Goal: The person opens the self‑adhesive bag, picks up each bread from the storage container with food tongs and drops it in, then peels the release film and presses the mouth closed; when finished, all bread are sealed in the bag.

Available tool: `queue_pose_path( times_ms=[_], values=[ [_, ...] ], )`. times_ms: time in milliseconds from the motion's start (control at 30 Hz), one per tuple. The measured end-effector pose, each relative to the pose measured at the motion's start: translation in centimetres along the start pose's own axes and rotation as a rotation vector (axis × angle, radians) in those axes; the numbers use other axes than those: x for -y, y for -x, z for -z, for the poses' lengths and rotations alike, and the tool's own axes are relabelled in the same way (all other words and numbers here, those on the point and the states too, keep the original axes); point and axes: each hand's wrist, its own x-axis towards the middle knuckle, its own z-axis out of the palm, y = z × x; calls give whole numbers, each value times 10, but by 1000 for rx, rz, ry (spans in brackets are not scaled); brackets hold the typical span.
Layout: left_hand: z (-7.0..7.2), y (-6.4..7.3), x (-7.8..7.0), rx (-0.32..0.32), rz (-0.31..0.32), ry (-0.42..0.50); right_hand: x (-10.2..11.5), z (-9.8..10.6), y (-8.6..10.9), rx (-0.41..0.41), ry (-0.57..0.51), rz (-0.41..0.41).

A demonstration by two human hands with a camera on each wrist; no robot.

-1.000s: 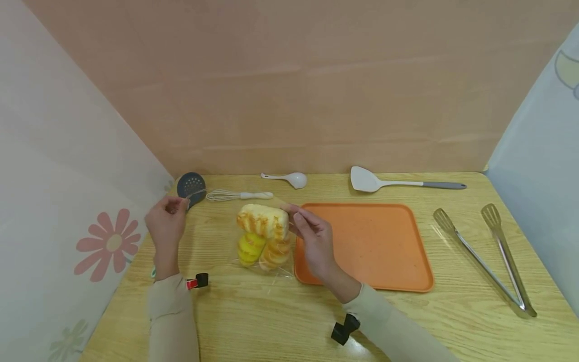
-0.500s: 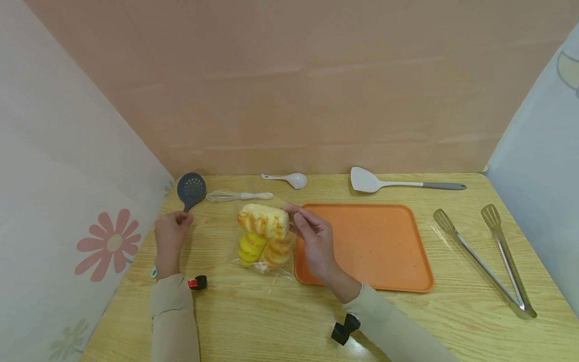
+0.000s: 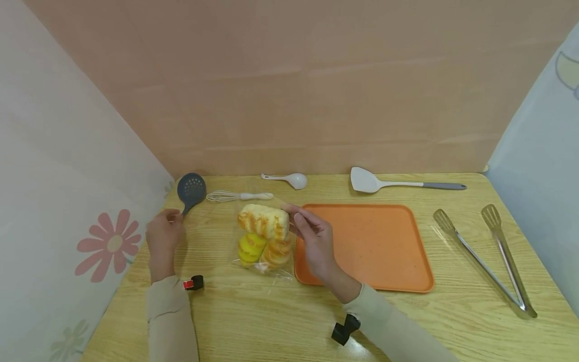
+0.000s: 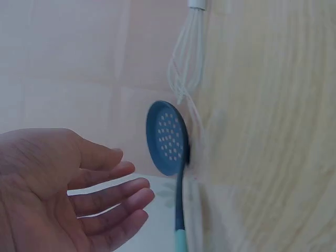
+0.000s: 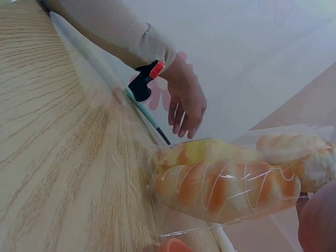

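Observation:
My right hand (image 3: 314,241) pinches the upper right edge of a clear plastic bag (image 3: 285,273) between thumb and fingers. Through the plastic show a pale browned loaf (image 3: 262,217), a yellow bun (image 3: 250,249) and an orange-brown bun (image 3: 277,253) with white icing lines (image 5: 215,186). To the left, my left hand (image 3: 164,234) has nothing in it, its fingers loosely bent in the left wrist view. Beside those fingers lies a dark blue skimmer (image 4: 167,137) with a perforated head and a mint-green handle end (image 4: 181,240). In the head view my left hand partly hides the skimmer's handle.
Right of the bag lies an orange tray (image 3: 371,246), its left edge behind my right hand. Along the back are a whisk (image 3: 239,195), a white spoon (image 3: 296,180) and a white spatula (image 3: 366,180) with a grey grip. Spread metal tongs (image 3: 506,256) lie far right.
My left hand held a thin strand over the skimmer one second ago. It then lowered to the skimmer's neck and drew back left, without the strand. Right hand and bag hardly moved.

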Motion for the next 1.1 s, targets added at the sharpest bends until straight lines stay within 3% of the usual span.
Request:
queue_pose_path(
  times_ms=[133, 233, 433, 533, 767, 1100],
  values=[
    [3, 0, -16, -46, -81, 79, 0, 0, 0, -11, 5, -6],
    [4, 2, -39, -23, -155, 226, 0, -1, 0, -23, 0, -22],
    [-1, 12, -86, 210, -307, 740, 1, 0, 0, -33, 11, -45],
    [-5, 17, -99, 301, -348, 871, 2, 0, 0, -31, 16, -53],
    [-18, 21, -105, 418, -350, 957, 1, 1, 0, -17, 16, -52],
    [-28, 23, -111, 408, -329, 925, 1, 0, 0, -18, 18, -60]
  ],
)
